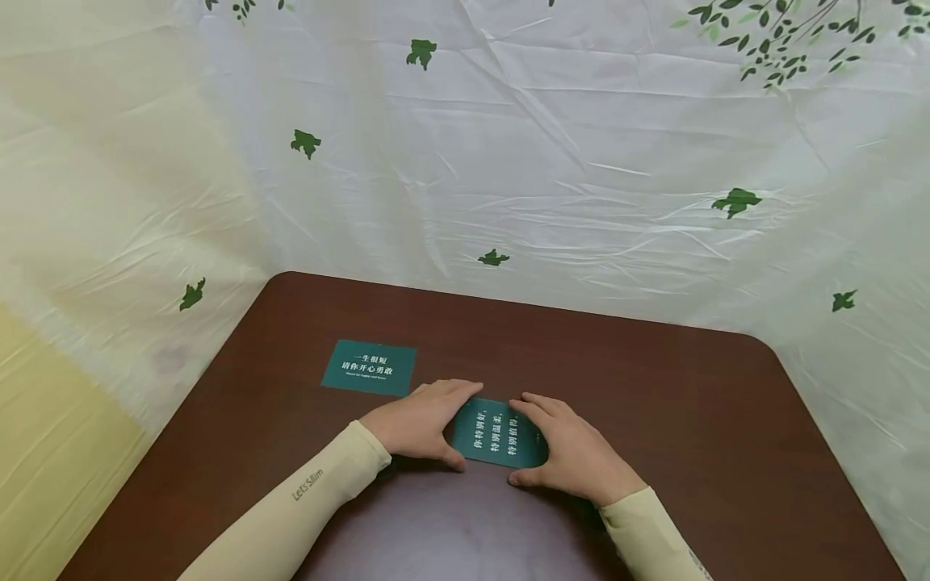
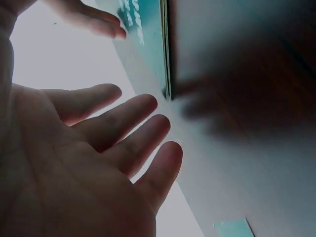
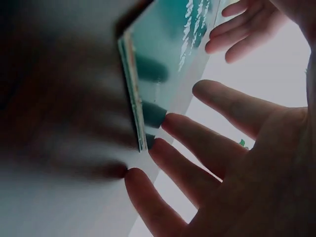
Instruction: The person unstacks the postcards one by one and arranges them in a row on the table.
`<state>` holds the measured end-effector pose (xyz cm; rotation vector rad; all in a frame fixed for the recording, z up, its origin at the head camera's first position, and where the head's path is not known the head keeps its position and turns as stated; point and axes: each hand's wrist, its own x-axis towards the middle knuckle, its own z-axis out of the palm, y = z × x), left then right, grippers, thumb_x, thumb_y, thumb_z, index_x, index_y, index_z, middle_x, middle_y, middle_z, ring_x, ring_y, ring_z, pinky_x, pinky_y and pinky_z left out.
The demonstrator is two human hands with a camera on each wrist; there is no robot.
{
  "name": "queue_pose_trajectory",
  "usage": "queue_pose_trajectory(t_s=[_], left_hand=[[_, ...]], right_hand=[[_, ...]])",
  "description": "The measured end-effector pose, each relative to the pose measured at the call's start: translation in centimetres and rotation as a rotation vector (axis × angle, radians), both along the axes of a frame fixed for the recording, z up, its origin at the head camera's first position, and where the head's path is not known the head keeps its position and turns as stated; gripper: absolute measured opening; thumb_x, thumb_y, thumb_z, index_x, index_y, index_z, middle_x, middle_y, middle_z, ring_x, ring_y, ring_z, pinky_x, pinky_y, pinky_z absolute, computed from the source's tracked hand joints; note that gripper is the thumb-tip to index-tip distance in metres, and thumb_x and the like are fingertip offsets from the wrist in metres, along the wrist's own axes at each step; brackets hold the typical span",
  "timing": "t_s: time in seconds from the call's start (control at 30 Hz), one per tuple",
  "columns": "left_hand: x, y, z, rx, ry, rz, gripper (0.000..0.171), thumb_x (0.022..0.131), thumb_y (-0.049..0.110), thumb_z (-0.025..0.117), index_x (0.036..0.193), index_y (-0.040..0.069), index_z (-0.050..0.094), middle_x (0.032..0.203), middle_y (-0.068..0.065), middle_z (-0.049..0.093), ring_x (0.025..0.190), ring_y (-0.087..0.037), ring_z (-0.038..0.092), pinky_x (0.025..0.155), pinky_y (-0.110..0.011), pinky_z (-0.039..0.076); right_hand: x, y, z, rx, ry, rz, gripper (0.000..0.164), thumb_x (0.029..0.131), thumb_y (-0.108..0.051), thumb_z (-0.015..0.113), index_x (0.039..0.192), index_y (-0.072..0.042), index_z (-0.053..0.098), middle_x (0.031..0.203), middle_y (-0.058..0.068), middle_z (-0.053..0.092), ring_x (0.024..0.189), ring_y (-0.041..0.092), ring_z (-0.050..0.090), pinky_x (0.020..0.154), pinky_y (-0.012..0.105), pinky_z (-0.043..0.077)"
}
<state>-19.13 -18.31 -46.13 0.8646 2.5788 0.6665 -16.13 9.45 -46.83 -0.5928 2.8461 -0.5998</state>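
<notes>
A small stack of teal cards (image 1: 501, 434) with white lettering lies flat on the brown table (image 1: 690, 420), its layered edge showing in both wrist views. On its left side is my left hand (image 1: 429, 420), thumb and fingers spread; in the left wrist view the fingers (image 2: 160, 160) look relaxed and apart from the stack. My right hand (image 1: 577, 452) is at the right side, thumb near the front corner. The right wrist view shows its fingertips (image 3: 159, 146) close to the stack's corner; whether they touch it I cannot tell.
Another teal card (image 1: 369, 368) with white lettering lies flat on the table, beyond my left hand. White cloth (image 1: 552, 186) printed with green leaves hangs behind the table's far edge and down both sides.
</notes>
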Motion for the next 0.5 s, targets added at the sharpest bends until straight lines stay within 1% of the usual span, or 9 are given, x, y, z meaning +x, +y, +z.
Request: queue_pose_trajectory(t_s=[0.13, 0.3, 0.5], left_hand=[[-0.07, 0.18, -0.48, -0.017, 0.009, -0.003, 0.107, 0.085, 0.044, 0.092, 0.170, 0.015, 0.033, 0.173, -0.002, 0.040, 0.159, -0.024, 0.039, 0.132, -0.049, 0.033], [-0.23, 0.13, -0.42, -0.016, 0.028, -0.002, 0.104, 0.085, 0.041, 0.092, 0.169, 0.015, 0.036, 0.169, -0.001, 0.047, 0.155, -0.022, 0.045, 0.129, -0.047, 0.036], [-0.33, 0.36, -0.51, -0.028, 0.041, -0.024, 0.098, 0.086, 0.038, 0.091, 0.167, 0.016, 0.040, 0.164, -0.001, 0.052, 0.149, -0.021, 0.050, 0.126, -0.048, 0.041]], right_hand=[[-0.08, -0.04, -0.19, 0.012, -0.011, 0.001, 0.095, 0.075, -0.047, 0.097, 0.158, -0.025, 0.056, 0.165, 0.003, 0.051, 0.148, 0.031, 0.054, 0.107, 0.054, 0.056], [-0.10, -0.02, 0.10, 0.010, -0.009, 0.005, 0.090, 0.077, -0.041, 0.097, 0.156, -0.023, 0.058, 0.161, 0.002, 0.055, 0.144, 0.028, 0.057, 0.105, 0.050, 0.057], [0.48, -0.12, 0.19, -0.019, 0.001, 0.015, 0.083, 0.078, -0.032, 0.097, 0.152, -0.019, 0.062, 0.154, 0.002, 0.059, 0.139, 0.025, 0.058, 0.107, 0.048, 0.057]])
